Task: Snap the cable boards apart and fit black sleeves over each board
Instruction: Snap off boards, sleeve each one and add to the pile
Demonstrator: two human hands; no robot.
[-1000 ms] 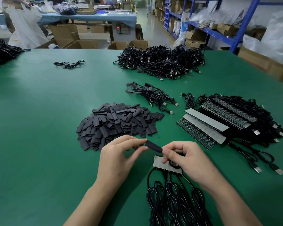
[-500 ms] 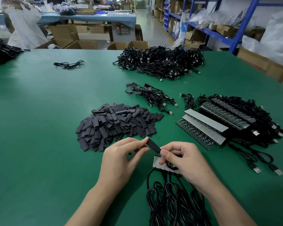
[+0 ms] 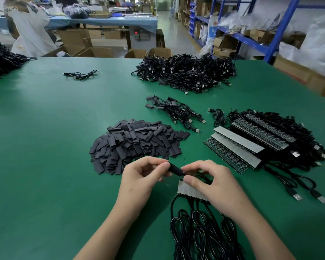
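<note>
Just nearer than the sleeve pile [image 3: 135, 143], a black sleeve [image 3: 175, 169] slants between the hands, the left hand [image 3: 141, 178] pinching its end toward the pile, the right hand [image 3: 213, 183] pinching the other. Farther from the pile, the board strip [image 3: 186, 189] lies under the right hand, the nearer one

Green table [image 3: 45, 147]; blue shelving [image 3: 281, 29]; cardboard boxes [image 3: 77, 40]; grey floor [image 3: 176, 36].

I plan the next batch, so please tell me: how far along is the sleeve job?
Done, it seems: a small cable bundle with sleeved ends. In hand: the left hand and right hand pinch one black sleeve between them. Left: the board strip under the right hand, plus the stacked strips.
</note>
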